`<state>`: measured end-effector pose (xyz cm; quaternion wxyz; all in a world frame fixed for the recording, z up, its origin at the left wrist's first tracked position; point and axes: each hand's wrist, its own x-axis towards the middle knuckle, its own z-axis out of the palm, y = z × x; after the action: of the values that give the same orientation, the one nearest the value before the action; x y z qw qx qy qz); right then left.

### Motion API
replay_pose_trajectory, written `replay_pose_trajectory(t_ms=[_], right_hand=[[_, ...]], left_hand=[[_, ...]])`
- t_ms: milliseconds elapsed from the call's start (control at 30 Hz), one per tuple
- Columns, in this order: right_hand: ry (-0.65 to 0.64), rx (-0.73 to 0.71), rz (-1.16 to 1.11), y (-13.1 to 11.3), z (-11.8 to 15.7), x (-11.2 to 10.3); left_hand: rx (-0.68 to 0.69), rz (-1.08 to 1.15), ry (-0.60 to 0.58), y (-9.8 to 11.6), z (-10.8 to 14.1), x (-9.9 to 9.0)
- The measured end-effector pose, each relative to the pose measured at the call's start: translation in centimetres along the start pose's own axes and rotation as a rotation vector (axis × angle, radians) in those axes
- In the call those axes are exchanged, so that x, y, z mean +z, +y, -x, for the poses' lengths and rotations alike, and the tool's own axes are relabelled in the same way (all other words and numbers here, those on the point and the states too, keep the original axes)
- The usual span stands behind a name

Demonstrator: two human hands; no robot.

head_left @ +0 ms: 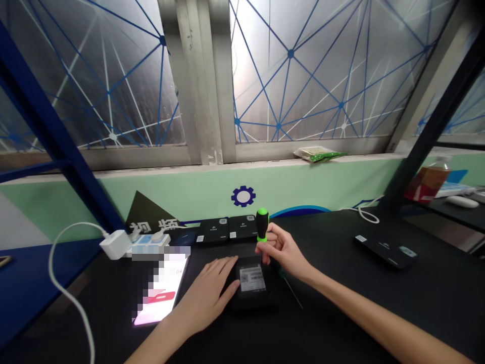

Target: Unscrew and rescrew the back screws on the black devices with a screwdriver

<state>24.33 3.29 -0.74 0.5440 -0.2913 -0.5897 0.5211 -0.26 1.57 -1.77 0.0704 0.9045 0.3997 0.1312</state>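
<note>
On the black table lies a dark box-like device (253,298) with a white printed label (252,278) facing up. My left hand (210,293) rests along its left side, fingers extended and thumb near the label. A green and black screwdriver (262,225) stands upright over the device's far right part, its lower end hidden by my fingers. My right hand (280,250) grips it low, with fingers closed around its lower part. Just right of the device, a second thin tool (292,290) with a green end lies on the table.
Two black boxes (212,231) sit behind the device. At left are a lit tablet (162,290), a power strip (149,242) and a white charger (115,244) with its cable. Another black device (384,251) lies at right. A packet (318,153) rests on the sill.
</note>
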Motion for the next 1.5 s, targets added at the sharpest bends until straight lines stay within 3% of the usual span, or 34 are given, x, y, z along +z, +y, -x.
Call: replay_pose_trajectory(t_ms=[333,1033,1500], right_hand=[[-0.100,-0.021,0.037,-0.4,-0.1,-0.5],[0.019,0.068,0.020,0.5,-0.4,-0.5],[-0.019,0.019,0.119,0.4,-0.3,-0.7]], left_hand=[[-0.007,0.003,-0.007,-0.1,0.0,0.1],[-0.008,-0.008,-0.018,-0.1,0.0,0.2],[0.013,0.011,0.012,-0.2,0.1,0.2]])
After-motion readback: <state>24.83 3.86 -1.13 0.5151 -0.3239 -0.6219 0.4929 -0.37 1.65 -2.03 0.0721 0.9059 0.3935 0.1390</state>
